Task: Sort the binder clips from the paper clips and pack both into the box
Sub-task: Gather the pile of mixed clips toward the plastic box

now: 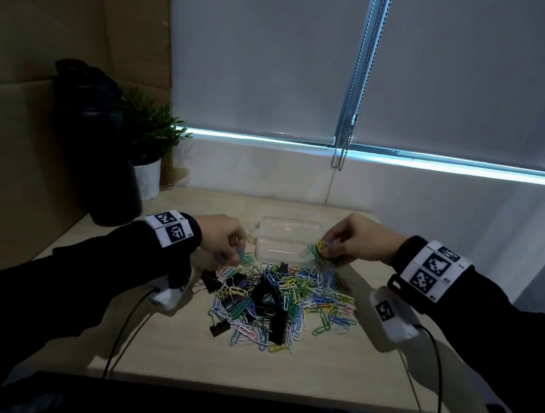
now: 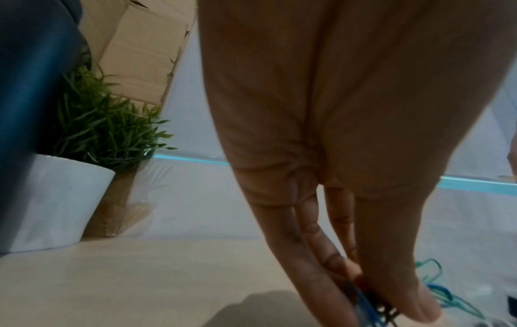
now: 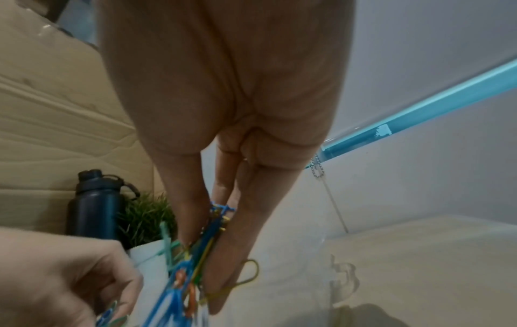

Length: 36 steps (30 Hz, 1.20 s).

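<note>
Mixed heap lying mid-table [image 1: 165,351]: thin wire paper clips [image 1: 307,298] in many colours, tangled with black binder clips [image 1: 278,325]. Clear plastic box [image 1: 287,238] sitting open just behind (looks empty). Left hand [image 1: 223,238] is pinching several paper clips; right hand [image 1: 354,241] is pinching a bigger bunch beside the box

We see our left hand [image 2: 321,132] pinching blue paper clips [image 2: 363,303] above the tabletop [image 2: 140,276]; a potted plant [image 2: 92,137] stands at its far edge.
</note>
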Available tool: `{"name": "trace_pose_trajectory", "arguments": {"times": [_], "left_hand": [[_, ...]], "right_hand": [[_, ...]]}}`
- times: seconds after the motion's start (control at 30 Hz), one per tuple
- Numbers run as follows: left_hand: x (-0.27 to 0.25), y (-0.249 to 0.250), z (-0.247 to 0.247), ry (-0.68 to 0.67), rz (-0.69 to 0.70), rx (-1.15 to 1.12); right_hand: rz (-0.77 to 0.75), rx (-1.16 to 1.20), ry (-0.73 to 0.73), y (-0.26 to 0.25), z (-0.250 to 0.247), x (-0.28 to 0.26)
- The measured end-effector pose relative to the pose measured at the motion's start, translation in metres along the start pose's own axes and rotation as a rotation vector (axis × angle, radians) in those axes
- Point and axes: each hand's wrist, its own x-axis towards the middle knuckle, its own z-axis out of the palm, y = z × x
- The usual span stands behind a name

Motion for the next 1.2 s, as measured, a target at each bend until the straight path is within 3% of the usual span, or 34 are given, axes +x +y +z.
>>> {"name": "trace_pose_trajectory", "arguments": {"times": [0.23,0.43,0.6,0.77,0.87,0.97,1.1,1.2], "left_hand": [[-0.002,0.017,-0.039,0.171,0.072,-0.092],[0.016,0.050,-0.041,0.380,0.153,-0.202],[0.025,0.056,-0.023,0.223,0.131,-0.122],[0.012,0.069,-0.013,0.220,0.225,-0.089],[0.002,0.093,-0.010,0.165,0.299,-0.045],[0.000,0.120,-0.002,0.027,0.311,0.055],[0.012,0.142,0.018,-0.222,0.231,0.317],[0.016,0.147,0.027,-0.262,0.189,0.467]], "right_hand": [[-0.062,0.307,0.164,-0.009,-0.018,0.020],[-0.137,0.263,0.241,-0.002,-0.005,0.037],[-0.147,-0.048,0.106,0.009,0.001,0.025],[-0.194,-0.330,0.219,0.008,-0.006,-0.011],[-0.088,-0.492,0.078,0.008,-0.002,-0.031],[0.051,-0.752,-0.096,0.013,0.012,-0.039],[0.055,-0.749,-0.140,0.020,0.029,-0.042],[-0.023,-0.667,-0.099,0.019,0.034,-0.046]]}}
